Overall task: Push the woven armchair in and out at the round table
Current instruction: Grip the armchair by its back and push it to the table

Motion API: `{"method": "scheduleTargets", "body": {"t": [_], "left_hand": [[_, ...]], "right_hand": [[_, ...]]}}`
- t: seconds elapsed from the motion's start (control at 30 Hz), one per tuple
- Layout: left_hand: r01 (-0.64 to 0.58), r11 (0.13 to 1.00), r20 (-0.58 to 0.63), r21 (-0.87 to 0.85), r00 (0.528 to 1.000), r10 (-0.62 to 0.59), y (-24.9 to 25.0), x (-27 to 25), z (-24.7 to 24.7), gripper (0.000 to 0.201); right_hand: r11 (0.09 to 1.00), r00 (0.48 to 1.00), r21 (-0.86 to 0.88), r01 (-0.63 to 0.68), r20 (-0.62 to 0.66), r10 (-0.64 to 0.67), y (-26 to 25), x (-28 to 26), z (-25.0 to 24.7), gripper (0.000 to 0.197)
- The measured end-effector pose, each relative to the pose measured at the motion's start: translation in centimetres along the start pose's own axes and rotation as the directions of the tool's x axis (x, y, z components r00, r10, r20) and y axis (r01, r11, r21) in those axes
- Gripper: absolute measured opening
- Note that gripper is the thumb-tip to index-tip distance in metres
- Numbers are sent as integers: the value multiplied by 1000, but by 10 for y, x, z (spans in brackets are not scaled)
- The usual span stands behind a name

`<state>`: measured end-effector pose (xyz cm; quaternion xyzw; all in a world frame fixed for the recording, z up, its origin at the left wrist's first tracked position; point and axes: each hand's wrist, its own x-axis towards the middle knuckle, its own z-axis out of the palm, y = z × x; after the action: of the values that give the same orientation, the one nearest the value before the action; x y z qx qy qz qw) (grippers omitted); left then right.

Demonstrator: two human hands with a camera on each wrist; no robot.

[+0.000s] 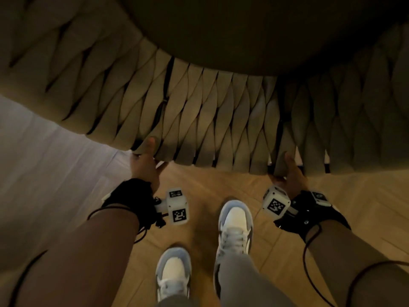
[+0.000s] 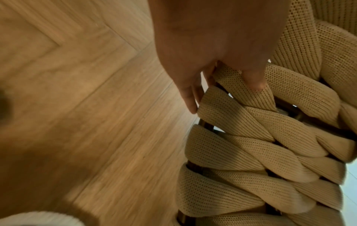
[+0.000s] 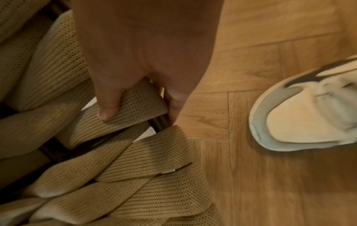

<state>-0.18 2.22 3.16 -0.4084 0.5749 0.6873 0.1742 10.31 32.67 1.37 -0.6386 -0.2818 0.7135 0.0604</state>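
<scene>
Fingers of each hand (thumbs showing) vanish behind the woven armchair point(image 1: 221, 111) rim.

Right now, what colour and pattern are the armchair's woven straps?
Beige straps of ribbed, perforated knit, interlaced diagonally; clearest in the left wrist view.

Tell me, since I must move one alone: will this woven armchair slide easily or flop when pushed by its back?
The woven armchair probably pushes stiffly: dark rigid frame bars show between the knitted bands where the right hand and left hand grip. The bands themselves look soft and may give slightly. On the smooth wooden floor it likely slides rather than tips.
</scene>
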Motion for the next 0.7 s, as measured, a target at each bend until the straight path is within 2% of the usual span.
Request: {"method": "scheduleTargets", "body": {"t": [0.13,0.3,0.47,0.5,0.6,0.63,0.7], "left_hand": [[-27,999,-12,30,1000,27,31,-70,-13,50],[-47,998,-61,52,997,50,87,-171,-27,60],[-60,988,-108,141,991,75,146,-259,-22,54],[-67,983,-114,173,990,88,158,-273,-20,53],[-80,950,-132,303,983,125,189,-305,-13,59],[-70,930,-144,362,981,130,199,-314,-10,68],[-54,917,-161,396,979,127,219,-334,1,74]], "right_hand": [[994,998,-93,57,-31,-60,-29,-75,-15,58],[968,993,-247,38,-102,-65,-73,-179,-47,79],[923,994,-381,-53,-113,10,-114,-264,-71,108],[936,993,-348,-55,-113,16,-120,-279,-72,105],[949,984,-307,-74,-179,18,-145,-321,-71,63],[936,977,-338,-99,-209,28,-153,-331,-73,62],[913,961,-371,-172,-268,72,-172,-341,-75,84]]}}
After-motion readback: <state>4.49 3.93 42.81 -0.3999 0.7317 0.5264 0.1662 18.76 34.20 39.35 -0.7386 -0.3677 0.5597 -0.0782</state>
